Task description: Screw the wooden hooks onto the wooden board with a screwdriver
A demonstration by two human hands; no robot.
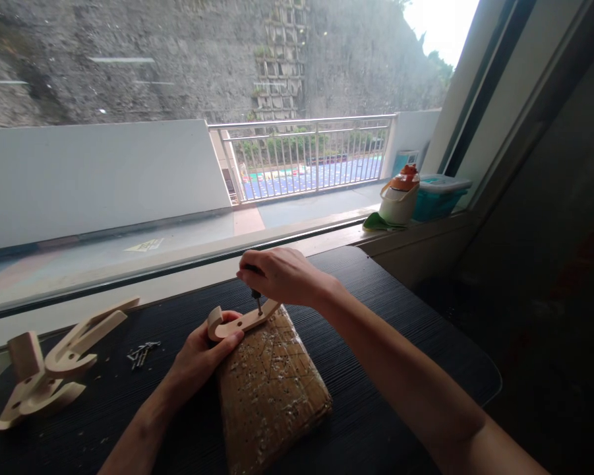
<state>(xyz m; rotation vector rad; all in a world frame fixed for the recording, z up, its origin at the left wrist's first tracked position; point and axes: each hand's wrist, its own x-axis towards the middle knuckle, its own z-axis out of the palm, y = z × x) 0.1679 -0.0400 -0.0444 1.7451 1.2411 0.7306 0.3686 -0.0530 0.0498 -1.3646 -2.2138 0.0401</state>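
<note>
Head view: a wooden hook (242, 322) pinned on a scarred block (271, 389).
The left hand (200, 356) grips the hook's curled end, which lies flat on the block on the dark table (376, 409). The right hand (281, 276) is clenched round a screwdriver (256, 295), tip on the hook. On the sill stand a white jug (399, 198) (orange lid) and a lidded teal box (438, 194), contents hidden.
</note>
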